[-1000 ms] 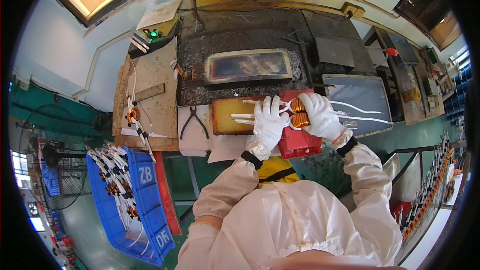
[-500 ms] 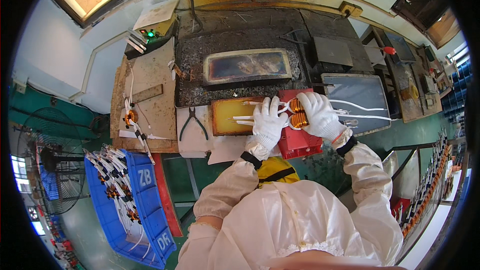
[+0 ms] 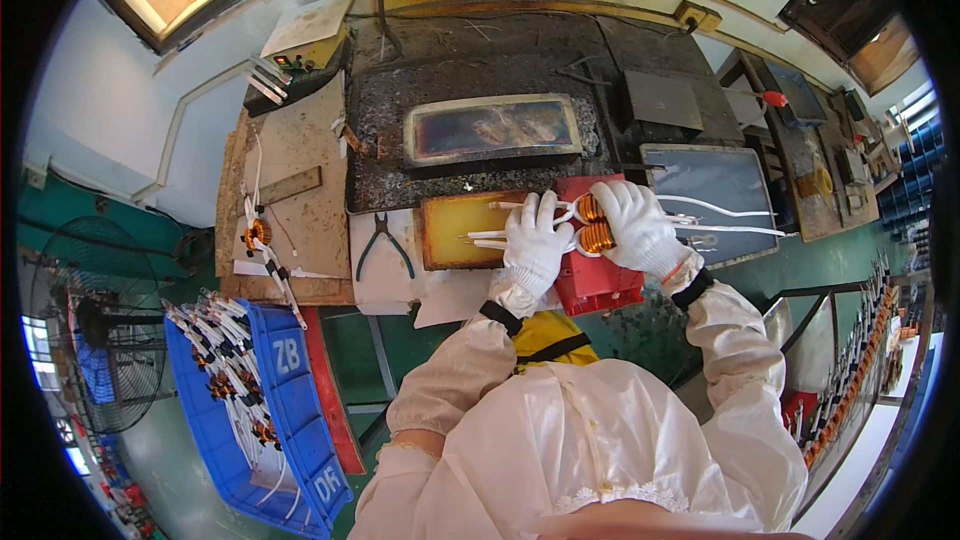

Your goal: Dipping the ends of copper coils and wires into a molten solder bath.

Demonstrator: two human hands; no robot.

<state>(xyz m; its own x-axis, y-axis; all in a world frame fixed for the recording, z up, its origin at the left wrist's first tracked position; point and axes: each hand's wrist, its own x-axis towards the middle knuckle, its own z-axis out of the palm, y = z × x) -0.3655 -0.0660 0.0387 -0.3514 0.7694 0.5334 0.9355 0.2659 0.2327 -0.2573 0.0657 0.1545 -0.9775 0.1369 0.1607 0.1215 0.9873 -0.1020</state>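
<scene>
Two copper-wound toroidal coils [image 3: 595, 238] sit between my gloved hands, over a red box [image 3: 600, 290]. My right hand [image 3: 640, 230] is closed round their right side. White-sleeved leads run out beyond it over a grey tray [image 3: 725, 180]. My left hand [image 3: 537, 243] is closed on the white leads [image 3: 487, 239] at the coils' left; their ends lie over a shallow tray of yellow material [image 3: 455, 215]. My fingers partly hide the coils and leads.
Beyond the yellow tray lies a rectangular pot [image 3: 492, 130] with a dark, glossy surface. Green-handled pliers [image 3: 383, 245] rest on paper at left. Another coil with leads [image 3: 258, 232] lies on the board. A blue bin [image 3: 290, 380] of wired coils stands below left.
My hands and the coils stay almost in place. The view has shifted very slightly. The green light on the device at back left is no longer bright.
</scene>
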